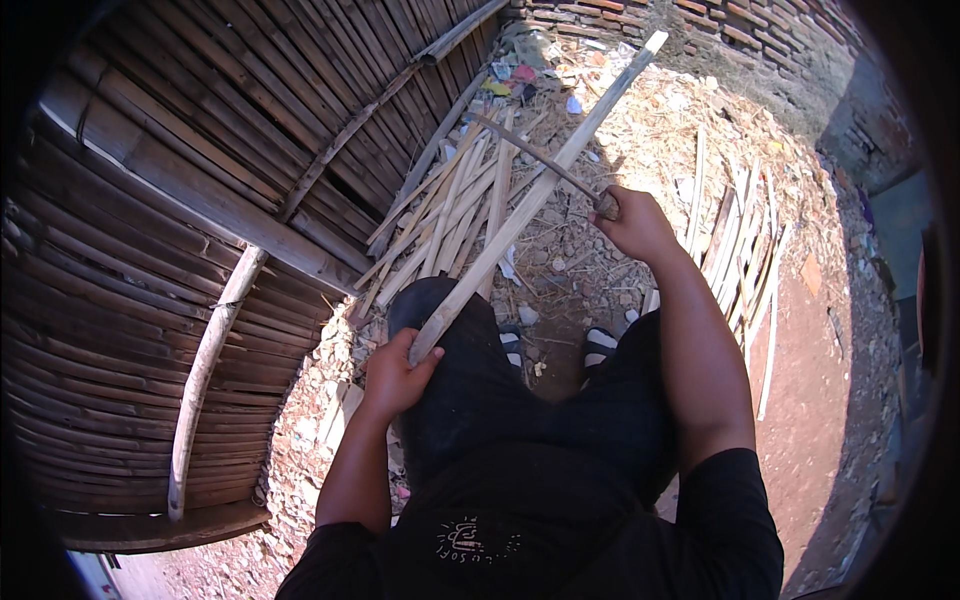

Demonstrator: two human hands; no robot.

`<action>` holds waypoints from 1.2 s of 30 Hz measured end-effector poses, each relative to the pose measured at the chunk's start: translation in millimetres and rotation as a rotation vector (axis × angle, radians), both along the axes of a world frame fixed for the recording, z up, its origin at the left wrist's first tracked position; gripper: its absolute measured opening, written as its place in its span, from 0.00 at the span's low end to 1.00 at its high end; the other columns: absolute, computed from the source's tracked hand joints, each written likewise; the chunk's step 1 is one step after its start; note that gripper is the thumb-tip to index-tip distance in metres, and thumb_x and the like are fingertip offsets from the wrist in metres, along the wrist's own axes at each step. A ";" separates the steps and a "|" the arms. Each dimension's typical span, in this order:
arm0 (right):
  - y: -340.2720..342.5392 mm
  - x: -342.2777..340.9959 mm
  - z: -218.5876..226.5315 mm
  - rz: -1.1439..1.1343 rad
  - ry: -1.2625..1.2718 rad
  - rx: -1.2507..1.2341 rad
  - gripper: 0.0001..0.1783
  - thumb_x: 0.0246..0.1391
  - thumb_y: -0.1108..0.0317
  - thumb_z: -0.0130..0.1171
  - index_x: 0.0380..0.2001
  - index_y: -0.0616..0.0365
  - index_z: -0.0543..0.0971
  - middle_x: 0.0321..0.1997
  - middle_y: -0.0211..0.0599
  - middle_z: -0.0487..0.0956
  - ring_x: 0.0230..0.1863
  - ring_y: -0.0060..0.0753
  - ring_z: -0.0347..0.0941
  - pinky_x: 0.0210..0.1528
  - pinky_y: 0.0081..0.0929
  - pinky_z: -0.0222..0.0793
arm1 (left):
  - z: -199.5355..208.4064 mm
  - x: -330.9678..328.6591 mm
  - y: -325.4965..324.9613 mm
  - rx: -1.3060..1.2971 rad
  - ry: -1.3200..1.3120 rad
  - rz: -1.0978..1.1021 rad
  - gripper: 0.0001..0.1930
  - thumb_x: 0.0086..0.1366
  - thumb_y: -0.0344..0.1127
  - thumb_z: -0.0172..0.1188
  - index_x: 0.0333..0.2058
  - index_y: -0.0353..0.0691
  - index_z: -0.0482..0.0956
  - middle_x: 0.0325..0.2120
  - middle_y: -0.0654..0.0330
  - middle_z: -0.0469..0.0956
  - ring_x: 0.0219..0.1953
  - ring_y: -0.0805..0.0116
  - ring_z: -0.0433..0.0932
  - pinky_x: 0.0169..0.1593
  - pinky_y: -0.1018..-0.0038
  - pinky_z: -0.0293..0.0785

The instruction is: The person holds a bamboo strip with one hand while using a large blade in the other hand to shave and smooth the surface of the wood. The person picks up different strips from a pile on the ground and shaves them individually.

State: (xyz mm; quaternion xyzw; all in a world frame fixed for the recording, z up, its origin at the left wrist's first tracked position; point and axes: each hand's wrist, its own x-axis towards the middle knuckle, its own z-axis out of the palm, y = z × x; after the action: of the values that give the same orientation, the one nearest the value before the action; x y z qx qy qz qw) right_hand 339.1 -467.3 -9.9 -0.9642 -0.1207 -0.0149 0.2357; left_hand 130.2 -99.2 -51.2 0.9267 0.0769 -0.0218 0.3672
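My left hand is closed round the near end of a long pale wooden strip, which slants away to the upper right across my left thigh. In my right hand is the handle of a long, narrow machete, slightly curved. Its blade points to the upper left and crosses the strip about midway along. Whether the edge bites into the wood or only rests on it, I cannot tell.
Cut wooden strips lie piled at the left, against a bamboo-slat wall. Another heap of strips is on the right. Shavings, stones and litter cover the ground ahead, up to a brick wall. My sandalled feet are below.
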 end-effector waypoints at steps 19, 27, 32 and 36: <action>36.0 -24.8 -7.4 0.425 -0.044 -0.103 0.19 0.53 0.55 0.71 0.41 0.57 0.81 0.33 0.53 0.83 0.41 0.60 0.81 0.43 0.53 0.75 | -11.2 -1.6 7.0 0.054 -0.099 -0.022 0.23 0.65 0.50 0.70 0.47 0.35 0.80 0.28 0.44 0.84 0.33 0.47 0.86 0.41 0.58 0.78; 1.2 -5.4 1.0 0.005 -0.002 0.057 0.21 0.55 0.55 0.70 0.43 0.61 0.81 0.35 0.57 0.83 0.43 0.62 0.81 0.48 0.51 0.75 | -14.5 0.8 6.7 0.024 -0.081 -0.016 0.22 0.64 0.49 0.70 0.46 0.37 0.81 0.25 0.47 0.83 0.30 0.50 0.85 0.38 0.60 0.78; 31.5 -22.5 -9.0 0.322 -0.025 -0.028 0.18 0.53 0.55 0.70 0.40 0.57 0.81 0.33 0.53 0.83 0.39 0.60 0.81 0.43 0.51 0.75 | -15.6 0.5 6.8 -0.004 -0.080 -0.006 0.21 0.65 0.48 0.70 0.46 0.37 0.81 0.25 0.47 0.83 0.29 0.52 0.84 0.37 0.60 0.77; 59.1 -43.6 -1.8 0.517 -0.035 -0.210 0.17 0.52 0.57 0.70 0.40 0.55 0.81 0.32 0.51 0.83 0.40 0.60 0.81 0.44 0.54 0.76 | -13.5 -0.2 8.2 0.006 -0.068 -0.011 0.21 0.64 0.47 0.71 0.45 0.36 0.81 0.26 0.46 0.83 0.29 0.52 0.84 0.37 0.61 0.77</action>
State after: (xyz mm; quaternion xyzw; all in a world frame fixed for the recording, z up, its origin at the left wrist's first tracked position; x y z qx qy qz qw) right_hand 295.5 -408.2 -11.6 -0.9202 -0.3675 0.0418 0.1283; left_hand 130.1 -91.0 -64.7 0.9283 0.0592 0.0079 0.3669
